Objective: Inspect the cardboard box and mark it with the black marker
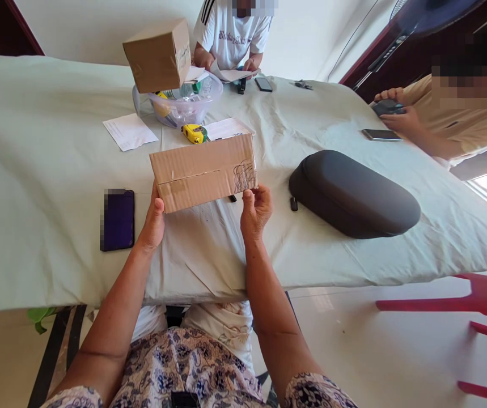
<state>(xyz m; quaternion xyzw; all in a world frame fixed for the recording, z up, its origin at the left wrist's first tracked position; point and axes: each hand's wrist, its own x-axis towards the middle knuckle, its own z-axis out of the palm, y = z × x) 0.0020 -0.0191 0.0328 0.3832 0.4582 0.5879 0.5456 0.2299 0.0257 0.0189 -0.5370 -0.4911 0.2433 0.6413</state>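
A flat brown cardboard box (204,171) with tape on its face and a scribble at its right end is held up over the cloth-covered table (47,170). My left hand (153,222) grips its lower left corner, thumb on the front. My right hand (255,209) pinches its lower right corner with curled fingers. A small dark object shows just under the box's lower edge.
A dark phone (118,219) lies left of my hands, a black oval case (354,194) to the right. Beyond are a yellow tape measure (194,133), papers, a clear bowl (183,102) with another cardboard box (158,55) on it. Two people sit at the far and right sides, with phones.
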